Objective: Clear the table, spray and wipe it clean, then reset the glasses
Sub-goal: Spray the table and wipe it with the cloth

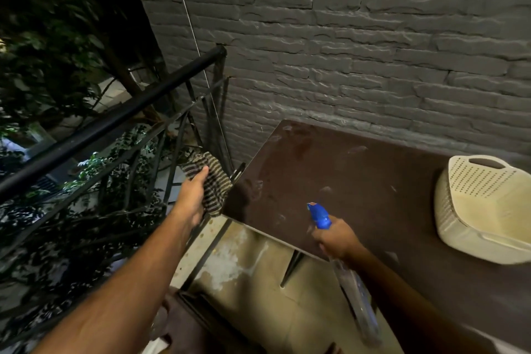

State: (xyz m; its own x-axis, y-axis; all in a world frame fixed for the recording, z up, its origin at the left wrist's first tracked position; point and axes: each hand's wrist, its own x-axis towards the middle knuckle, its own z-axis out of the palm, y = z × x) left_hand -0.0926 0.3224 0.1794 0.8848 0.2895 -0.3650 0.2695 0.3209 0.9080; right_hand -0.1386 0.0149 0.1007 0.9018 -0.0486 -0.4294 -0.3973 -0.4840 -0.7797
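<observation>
1. Step in hand, as judged from the scene: spraying the table [359,181] before wiping. The brown top carries pale smears and spots near its left corner and middle, so it does not look wiped yet.
2. To do it well: aim the blue nozzle at the marked patches, spread short bursts across the whole top, and keep the mist off the basket [482,210] standing on the right side of the table.
3. Follow with the cloth [212,184] while the top is wet, working from the wall side toward the near edge.
4. Right hand [336,236]: fingers are wrapped round the neck of the spray bottle [344,261]. The nozzle points forward and left over the table; the clear body trails back under the wrist. The forearm reaches in from the lower right.
5. Left hand [191,195]: it grips the striped cloth, which hangs bunched just off the table's left corner, beside the black railing [115,121]. The arm is stretched out, palm turned inward.
6. No glasses are in view; resetting them comes later.
</observation>
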